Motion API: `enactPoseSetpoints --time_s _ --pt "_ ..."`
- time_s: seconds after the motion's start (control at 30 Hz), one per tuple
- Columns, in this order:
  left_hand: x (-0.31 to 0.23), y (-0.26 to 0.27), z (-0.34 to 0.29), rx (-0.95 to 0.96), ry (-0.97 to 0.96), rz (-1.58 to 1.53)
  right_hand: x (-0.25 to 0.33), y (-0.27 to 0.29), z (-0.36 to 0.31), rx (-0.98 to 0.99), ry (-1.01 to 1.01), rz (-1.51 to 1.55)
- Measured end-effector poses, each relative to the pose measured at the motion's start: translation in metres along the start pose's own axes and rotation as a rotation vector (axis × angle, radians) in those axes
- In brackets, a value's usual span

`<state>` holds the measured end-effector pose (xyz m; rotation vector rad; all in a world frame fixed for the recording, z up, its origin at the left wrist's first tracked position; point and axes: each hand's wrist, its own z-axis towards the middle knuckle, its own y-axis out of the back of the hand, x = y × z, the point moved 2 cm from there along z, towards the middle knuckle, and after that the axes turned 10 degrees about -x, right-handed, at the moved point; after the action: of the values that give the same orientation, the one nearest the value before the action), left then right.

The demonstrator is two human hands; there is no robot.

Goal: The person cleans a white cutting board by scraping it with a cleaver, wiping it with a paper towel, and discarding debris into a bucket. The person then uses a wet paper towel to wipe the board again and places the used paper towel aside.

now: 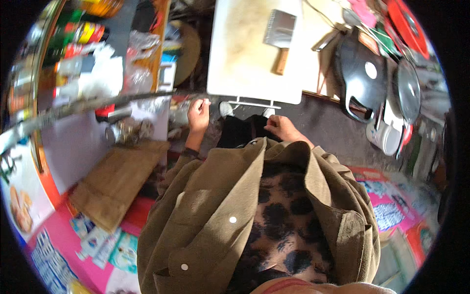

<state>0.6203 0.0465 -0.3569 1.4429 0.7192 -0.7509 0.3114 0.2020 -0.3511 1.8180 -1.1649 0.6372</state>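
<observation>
The left hand (pixel 198 117) is up beside the near-left corner of the white board (pixel 240 54), fingers curled in; I can't tell whether the pale spot at its fingertips is something held. The right hand (pixel 283 128) is bent loosely short of the near edge, its grip unclear. On the board, the cleaver (pixel 280 36) lies toward the right edge, handle to the near edge, with wide surface to its left. Dark floor (pixel 316 117) runs along the front of the counter (pixel 313 66), and black cookware (pixel 360 73) crowds its right.
</observation>
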Motion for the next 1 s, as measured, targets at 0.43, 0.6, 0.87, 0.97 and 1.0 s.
enactPoseSetpoints --time_s 0.43,0.6,0.87,0.97,1.0 --pt "0.169 0.083 -0.128 0.061 0.821 0.098 0.043 -0.083 0.051 0.366 0.126 -0.404" --pt "0.194 0.076 -0.140 0.135 0.764 0.239 0.094 -0.147 0.080 0.556 0.373 -0.650" --pt "0.220 0.043 -0.165 0.097 0.735 0.347 0.107 -0.247 0.122 0.750 0.699 -0.845" --pt "0.204 0.012 -0.195 -0.013 0.680 0.327 0.083 -0.268 0.135 0.938 0.643 -1.041" --pt "0.194 -0.005 -0.200 -0.084 0.686 0.381 0.071 -0.274 0.140 1.006 0.614 -1.139"
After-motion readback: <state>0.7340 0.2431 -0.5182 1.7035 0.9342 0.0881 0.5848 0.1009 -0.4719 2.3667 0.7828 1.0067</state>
